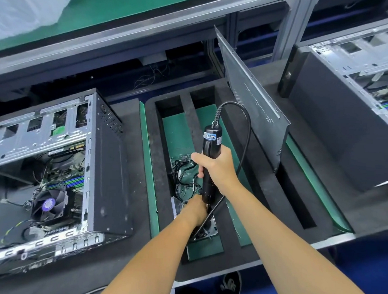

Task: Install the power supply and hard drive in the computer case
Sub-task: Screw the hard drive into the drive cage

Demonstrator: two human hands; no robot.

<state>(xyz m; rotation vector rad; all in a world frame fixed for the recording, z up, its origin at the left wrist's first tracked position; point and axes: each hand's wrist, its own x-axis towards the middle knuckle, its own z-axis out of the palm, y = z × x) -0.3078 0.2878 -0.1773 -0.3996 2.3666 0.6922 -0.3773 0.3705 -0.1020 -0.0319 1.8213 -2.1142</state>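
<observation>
Screwdriver (pixel 210 161), electric, upright at centre, right hand (pixel 216 166) wrapped round its barrel; left hand (pixel 195 209) curled at the tip over a small metal part (pixel 203 232) in the foam tray (pixel 239 252), hold unclear; computer case (pixel 78 162) open at 9 o'clock, probably heavy, sharp-edged, best gripped by its frame; loose side panel (pixel 252 98) at 1 o'clock, second case (pixel 350 99) at 3; cord (pixel 246 136) may snag.
</observation>
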